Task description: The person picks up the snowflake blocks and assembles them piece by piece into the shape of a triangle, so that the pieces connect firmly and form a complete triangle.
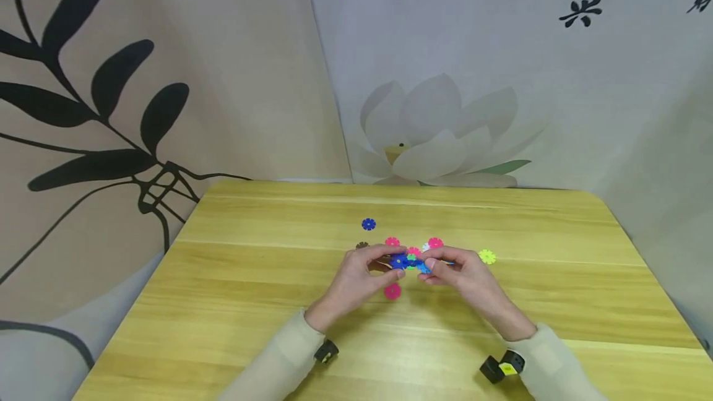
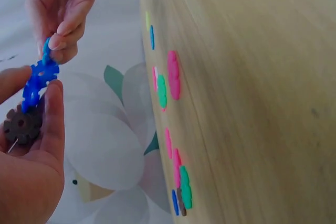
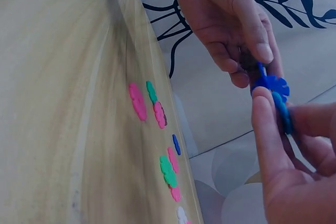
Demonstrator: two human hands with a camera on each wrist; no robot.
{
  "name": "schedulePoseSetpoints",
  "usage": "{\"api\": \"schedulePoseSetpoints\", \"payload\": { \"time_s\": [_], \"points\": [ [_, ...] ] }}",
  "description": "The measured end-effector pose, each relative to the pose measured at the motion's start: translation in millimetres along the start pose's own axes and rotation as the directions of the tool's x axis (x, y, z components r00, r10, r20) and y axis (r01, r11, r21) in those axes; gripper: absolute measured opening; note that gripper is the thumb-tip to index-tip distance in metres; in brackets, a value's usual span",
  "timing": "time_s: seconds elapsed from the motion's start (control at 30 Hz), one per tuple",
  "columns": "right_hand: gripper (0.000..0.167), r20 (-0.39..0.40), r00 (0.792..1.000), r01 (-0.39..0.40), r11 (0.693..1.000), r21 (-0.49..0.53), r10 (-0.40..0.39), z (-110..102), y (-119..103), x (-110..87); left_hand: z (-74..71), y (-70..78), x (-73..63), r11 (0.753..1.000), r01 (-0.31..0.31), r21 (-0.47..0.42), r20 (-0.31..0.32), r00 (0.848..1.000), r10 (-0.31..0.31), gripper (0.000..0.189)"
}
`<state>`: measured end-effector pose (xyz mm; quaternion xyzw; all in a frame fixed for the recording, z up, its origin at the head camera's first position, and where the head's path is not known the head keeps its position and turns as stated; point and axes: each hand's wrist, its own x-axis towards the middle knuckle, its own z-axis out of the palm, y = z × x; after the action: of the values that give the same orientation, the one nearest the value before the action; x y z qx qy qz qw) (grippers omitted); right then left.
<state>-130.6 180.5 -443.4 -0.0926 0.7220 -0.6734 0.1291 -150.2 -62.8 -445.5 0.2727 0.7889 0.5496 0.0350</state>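
Above the table both hands hold a small joined piece of notched plastic snowflake discs. My left hand [image 1: 356, 277] grips its blue discs [image 2: 41, 80] between thumb and fingers. A brown disc [image 2: 23, 125] at the lower end lies against that palm. On the other side, my right hand [image 1: 470, 277] pinches a lighter blue disc [image 3: 282, 113], set at an angle to the darker blue disc [image 3: 273, 86]. Fingers partly hide where the discs meet. Just below the hands in the head view, a pink disc [image 1: 392, 291] lies flat on the table.
Loose discs lie on the wooden table [image 1: 250, 302] around the hands: a dark blue disc [image 1: 369, 224] farther back, a yellow disc [image 1: 487, 257] to the right, and several pink, green, white and brown ones. A printed curtain [image 1: 267, 79] hangs behind the table's far edge.
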Motion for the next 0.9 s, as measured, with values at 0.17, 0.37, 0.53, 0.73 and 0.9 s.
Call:
{"api": "schedulePoseSetpoints", "payload": {
  "time_s": [0.17,0.37,0.53,0.73,0.9],
  "points": [
    [0.038,0.026,1.000,-0.008,1.000,-0.012,0.008,-2,-1,1.0,0.7,-0.9,-0.1,0.998,0.056,-0.040,0.008,0.998,-0.055,0.036],
    [0.036,-0.003,1.000,-0.025,1.000,-0.004,0.025,-3,0,2.1,1.8,-1.3,0.5,0.991,0.099,-0.092,0.024,0.995,-0.097,0.043],
    [0.032,0.005,1.000,-0.008,1.000,-0.002,0.008,-1,1,0.8,2.0,1.1,0.1,0.990,0.108,-0.095,0.038,0.994,-0.105,0.049],
    [0.033,0.014,1.000,0.002,1.000,-0.001,-0.002,2,0,-0.5,5.1,3.6,0.2,0.999,0.050,-0.010,0.045,0.998,-0.050,0.045],
    [0.035,0.019,1.000,-0.013,1.000,-0.001,0.013,6,0,-2.6,11.5,2.4,-0.7,0.999,0.008,0.043,0.023,1.000,-0.009,0.037]
  ]
}}
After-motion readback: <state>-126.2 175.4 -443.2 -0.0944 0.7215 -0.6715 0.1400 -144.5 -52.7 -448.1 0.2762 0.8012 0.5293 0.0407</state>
